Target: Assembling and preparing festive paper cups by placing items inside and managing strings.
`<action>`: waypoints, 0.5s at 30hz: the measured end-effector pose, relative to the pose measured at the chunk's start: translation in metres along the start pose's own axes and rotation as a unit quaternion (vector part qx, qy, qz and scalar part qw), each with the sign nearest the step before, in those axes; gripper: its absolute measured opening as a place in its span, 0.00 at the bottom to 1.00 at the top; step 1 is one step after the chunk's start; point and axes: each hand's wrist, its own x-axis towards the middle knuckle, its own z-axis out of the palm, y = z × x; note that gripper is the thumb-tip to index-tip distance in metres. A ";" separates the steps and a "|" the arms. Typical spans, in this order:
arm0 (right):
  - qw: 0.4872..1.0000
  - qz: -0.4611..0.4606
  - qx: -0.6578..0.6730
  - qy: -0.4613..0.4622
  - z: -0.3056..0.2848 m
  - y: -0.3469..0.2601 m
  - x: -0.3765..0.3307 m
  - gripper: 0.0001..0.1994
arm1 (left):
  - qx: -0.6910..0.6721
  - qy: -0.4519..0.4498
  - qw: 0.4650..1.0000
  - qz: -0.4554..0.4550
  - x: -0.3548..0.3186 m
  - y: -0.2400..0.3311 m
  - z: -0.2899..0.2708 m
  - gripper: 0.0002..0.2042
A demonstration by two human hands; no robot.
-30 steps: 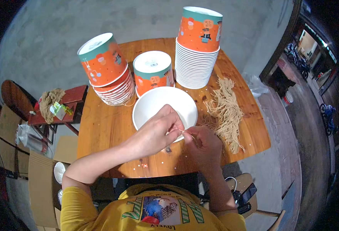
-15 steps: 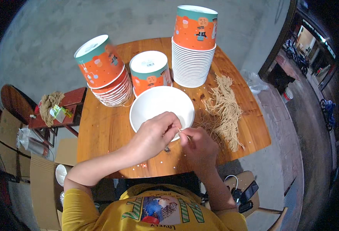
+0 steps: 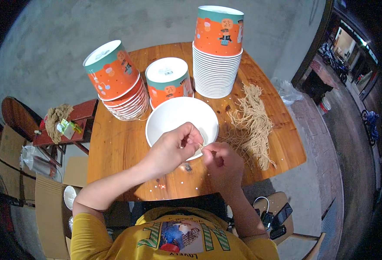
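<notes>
A white paper bucket (image 3: 167, 119) stands with its open mouth toward me. Over its near right rim both hands meet, fingertips almost touching. My left hand (image 3: 169, 147) pinches a short bit of beige string (image 3: 201, 146) between thumb and forefinger. From the right, my right hand (image 3: 225, 167) is closed on the same string, its other fingers curled in. Whether the string passes through the bucket's wall is hidden by the fingers. Beside my right hand lies a loose bundle of beige strings (image 3: 256, 125).
Behind the bucket stand an upturned orange and green bucket (image 3: 168, 80), a leaning stack of buckets (image 3: 115, 80) and a tall stack (image 3: 217, 65). All rest on the wooden table (image 3: 113, 164). A red bench (image 3: 82, 110) is left; a stool with phones (image 3: 282, 214) sits at lower right.
The fingers of my left hand have loosened and lifted a little around the string. My right hand has shifted slightly left. The bucket and the string bundle stay in place.
</notes>
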 end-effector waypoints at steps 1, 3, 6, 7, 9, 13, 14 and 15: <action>0.998 0.059 0.035 0.000 0.000 0.000 -0.001 0.06 | -0.009 -0.005 1.000 -0.003 0.001 0.000 -0.002 0.05; 0.991 0.118 0.069 0.001 -0.001 0.001 -0.001 0.04 | -0.019 -0.011 1.000 -0.005 0.001 0.000 -0.003 0.07; 0.987 0.141 0.074 0.001 -0.003 -0.001 0.002 0.04 | 0.061 0.011 0.997 0.039 -0.001 0.000 -0.005 0.09; 0.987 0.141 0.072 -0.001 -0.003 -0.001 0.002 0.04 | 0.064 0.002 0.998 0.017 -0.002 0.004 -0.005 0.09; 0.988 0.141 0.069 -0.003 -0.003 0.000 0.002 0.04 | 0.065 -0.008 0.998 -0.005 -0.003 0.009 -0.004 0.09; 0.992 0.103 0.076 0.000 0.000 0.004 -0.001 0.04 | 0.061 -0.004 0.998 -0.015 -0.003 0.009 0.000 0.07; 0.992 0.088 0.087 0.002 0.001 0.005 -0.002 0.05 | 0.056 0.003 0.998 -0.008 -0.003 0.008 0.001 0.07; 0.992 0.088 0.087 0.002 0.001 0.004 -0.002 0.05 | 0.056 0.003 0.998 -0.008 -0.003 0.008 0.001 0.07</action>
